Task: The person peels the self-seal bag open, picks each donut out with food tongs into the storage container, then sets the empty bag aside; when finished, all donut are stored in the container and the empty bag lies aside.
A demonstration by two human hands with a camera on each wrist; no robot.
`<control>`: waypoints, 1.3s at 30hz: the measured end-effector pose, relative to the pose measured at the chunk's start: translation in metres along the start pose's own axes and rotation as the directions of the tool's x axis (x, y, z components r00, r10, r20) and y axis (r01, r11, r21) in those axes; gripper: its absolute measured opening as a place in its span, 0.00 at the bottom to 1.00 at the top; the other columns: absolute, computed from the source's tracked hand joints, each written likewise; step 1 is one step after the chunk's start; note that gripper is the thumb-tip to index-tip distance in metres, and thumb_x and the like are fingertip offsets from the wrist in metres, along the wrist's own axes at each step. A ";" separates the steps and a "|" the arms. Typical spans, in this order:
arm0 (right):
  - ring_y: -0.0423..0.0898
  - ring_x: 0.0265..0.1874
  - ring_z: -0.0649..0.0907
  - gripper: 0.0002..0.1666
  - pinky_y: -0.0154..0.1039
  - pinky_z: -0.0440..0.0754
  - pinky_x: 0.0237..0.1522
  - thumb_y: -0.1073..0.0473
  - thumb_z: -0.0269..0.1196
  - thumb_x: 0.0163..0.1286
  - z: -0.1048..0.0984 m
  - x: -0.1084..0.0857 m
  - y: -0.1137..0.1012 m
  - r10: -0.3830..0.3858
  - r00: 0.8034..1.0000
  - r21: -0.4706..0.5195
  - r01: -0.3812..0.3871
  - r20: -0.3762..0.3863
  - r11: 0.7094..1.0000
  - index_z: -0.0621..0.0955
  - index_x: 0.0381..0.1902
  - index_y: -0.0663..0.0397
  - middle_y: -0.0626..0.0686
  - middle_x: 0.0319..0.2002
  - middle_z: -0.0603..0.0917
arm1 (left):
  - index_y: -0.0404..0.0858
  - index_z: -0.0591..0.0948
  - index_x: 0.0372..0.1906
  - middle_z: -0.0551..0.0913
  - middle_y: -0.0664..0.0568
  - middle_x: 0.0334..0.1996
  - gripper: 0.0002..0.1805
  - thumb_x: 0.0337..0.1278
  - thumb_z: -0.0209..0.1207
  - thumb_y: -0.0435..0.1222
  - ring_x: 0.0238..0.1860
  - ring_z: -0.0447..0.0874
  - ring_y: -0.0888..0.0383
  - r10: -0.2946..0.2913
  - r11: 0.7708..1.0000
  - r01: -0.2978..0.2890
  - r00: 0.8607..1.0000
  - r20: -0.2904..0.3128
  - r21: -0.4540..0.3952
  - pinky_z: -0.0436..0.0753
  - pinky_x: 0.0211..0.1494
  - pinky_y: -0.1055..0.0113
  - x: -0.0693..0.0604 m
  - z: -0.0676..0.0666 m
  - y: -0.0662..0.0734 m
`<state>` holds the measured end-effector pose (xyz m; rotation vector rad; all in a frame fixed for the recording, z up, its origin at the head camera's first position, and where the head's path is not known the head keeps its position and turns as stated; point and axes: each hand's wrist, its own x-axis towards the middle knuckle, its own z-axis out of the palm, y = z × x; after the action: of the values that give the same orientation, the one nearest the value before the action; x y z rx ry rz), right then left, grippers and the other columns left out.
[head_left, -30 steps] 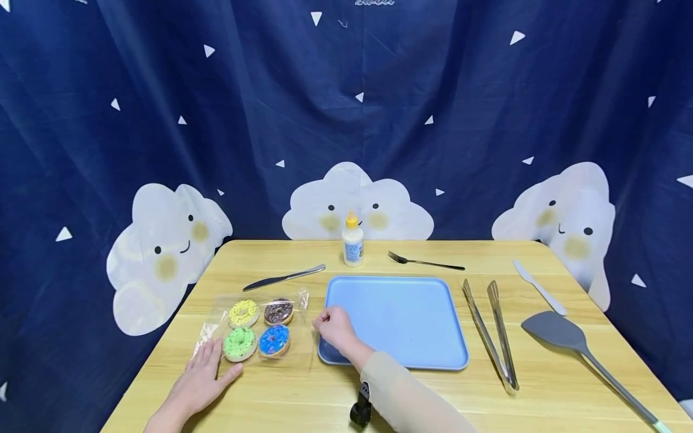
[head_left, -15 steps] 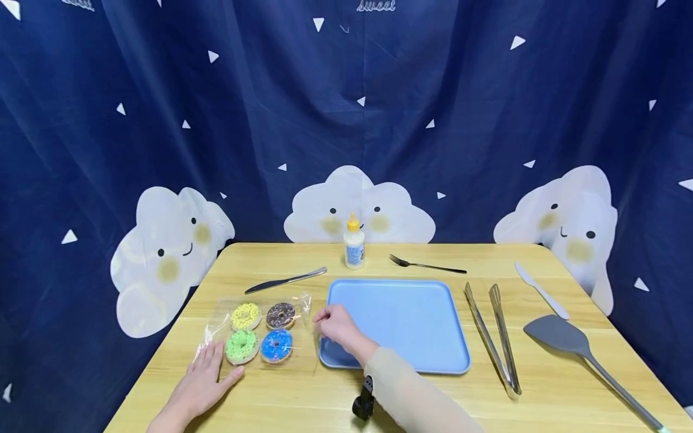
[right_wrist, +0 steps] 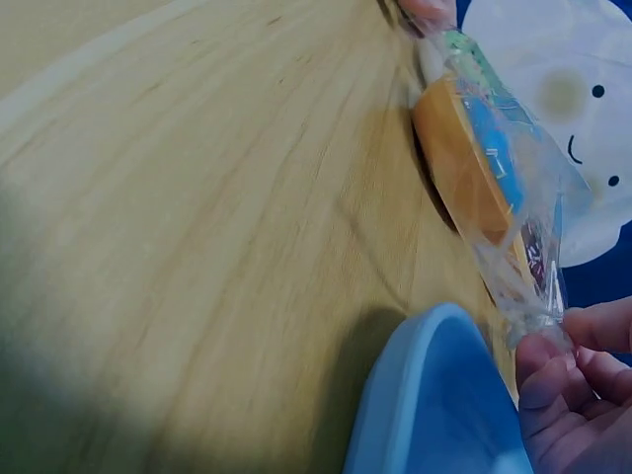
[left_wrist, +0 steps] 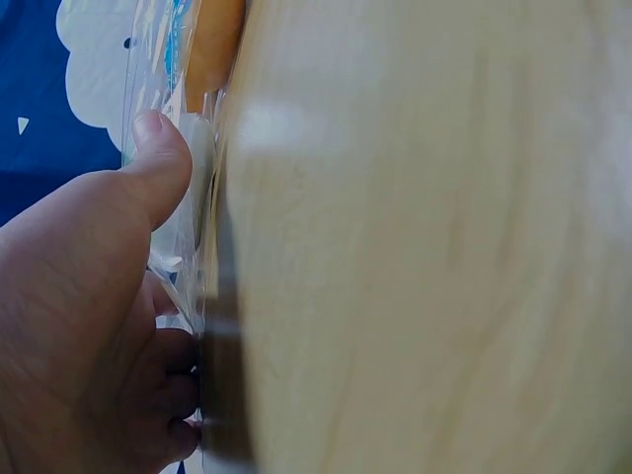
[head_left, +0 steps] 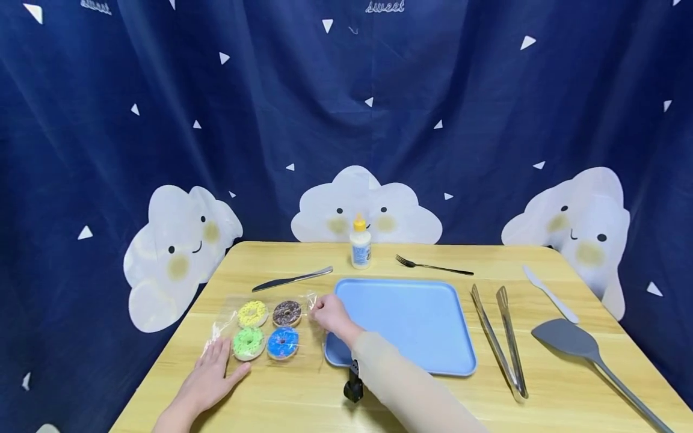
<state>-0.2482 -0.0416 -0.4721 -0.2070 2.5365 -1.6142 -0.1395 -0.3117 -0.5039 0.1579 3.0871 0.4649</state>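
A clear plastic bag (head_left: pixel 311 352) with several toy-like donuts inside lies on the left of the table. Through the film I see a yellow donut (head_left: pixel 252 314), a dark brown donut (head_left: pixel 287 313), a green donut (head_left: pixel 249 343) and a blue donut (head_left: pixel 283 343). My left hand (head_left: pixel 208 376) rests on the bag's left edge, fingers straight, beside the green donut. At the opposite end my right hand (head_left: pixel 331 314) pinches the film between thumb and fingers, plain in the right wrist view. That hand is over the left rim of a blue tray (head_left: pixel 400 325).
Behind the tray stands a white glue bottle (head_left: pixel 360 248) with a yellow cap. A table knife (head_left: pixel 292 279) and a black fork (head_left: pixel 433 266) lie at the back. Metal tongs (head_left: pixel 500 346), a white knife (head_left: pixel 550 294) and a grey spatula (head_left: pixel 568 338) lie to the right.
My right hand has shifted a little left relative to the tray, closer to the donuts. The left hand stays on the bag's edge. The head view has turned slightly.
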 end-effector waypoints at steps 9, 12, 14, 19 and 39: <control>0.42 0.08 0.71 0.06 0.30 0.70 0.07 0.74 0.55 0.54 -0.007 0.001 0.006 0.041 0.999 0.146 -0.044 0.023 0.988 0.76 0.21 0.62 0.58 0.15 0.78 | 0.19 0.55 0.65 0.51 0.22 0.64 0.50 0.59 0.47 0.62 0.65 0.45 0.27 -0.021 1.000 0.021 1.000 0.008 0.009 0.50 0.62 0.33 -0.007 -0.002 0.001; 0.43 0.10 0.72 0.08 0.31 0.69 0.07 0.75 0.53 0.52 -0.011 0.001 0.008 0.055 0.998 0.224 -0.060 0.028 0.973 0.75 0.20 0.62 0.58 0.16 0.77 | 0.19 0.55 0.64 0.51 0.22 0.64 0.50 0.59 0.46 0.62 0.64 0.45 0.27 -0.016 1.000 0.016 1.000 0.007 0.012 0.51 0.62 0.33 -0.006 -0.002 0.002; 0.44 0.10 0.73 0.08 0.32 0.70 0.07 0.75 0.52 0.52 -0.014 0.000 0.008 0.061 0.998 0.259 -0.067 0.033 0.964 0.75 0.19 0.62 0.58 0.16 0.77 | 0.19 0.55 0.64 0.51 0.22 0.64 0.50 0.59 0.46 0.62 0.64 0.45 0.27 -0.015 1.000 0.015 1.000 0.005 0.015 0.51 0.62 0.33 -0.005 -0.003 0.002; 0.43 0.09 0.73 0.11 0.32 0.71 0.08 0.74 0.51 0.53 -0.016 -0.003 0.010 0.083 0.996 0.240 -0.089 0.038 0.967 0.72 0.17 0.58 0.56 0.15 0.75 | 0.19 0.55 0.65 0.50 0.22 0.63 0.51 0.59 0.46 0.62 0.64 0.45 0.26 -0.021 1.000 0.021 1.000 0.015 0.014 0.50 0.62 0.33 -0.004 -0.004 0.003; 0.45 0.14 0.76 0.09 0.34 0.75 0.14 0.63 0.58 0.65 -0.059 -0.011 0.013 0.034 0.999 0.153 -0.033 -0.003 0.988 0.78 0.30 0.67 0.58 0.23 0.80 | 0.23 0.54 0.67 0.54 0.25 0.64 0.52 0.57 0.43 0.66 0.63 0.49 0.26 -0.049 0.998 0.048 0.998 -0.027 -0.036 0.56 0.59 0.31 0.008 -0.008 0.011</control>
<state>-0.2484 0.0180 -0.4590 -0.1427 2.3920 -1.7890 -0.1468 -0.3022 -0.4933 0.0760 3.0995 0.5245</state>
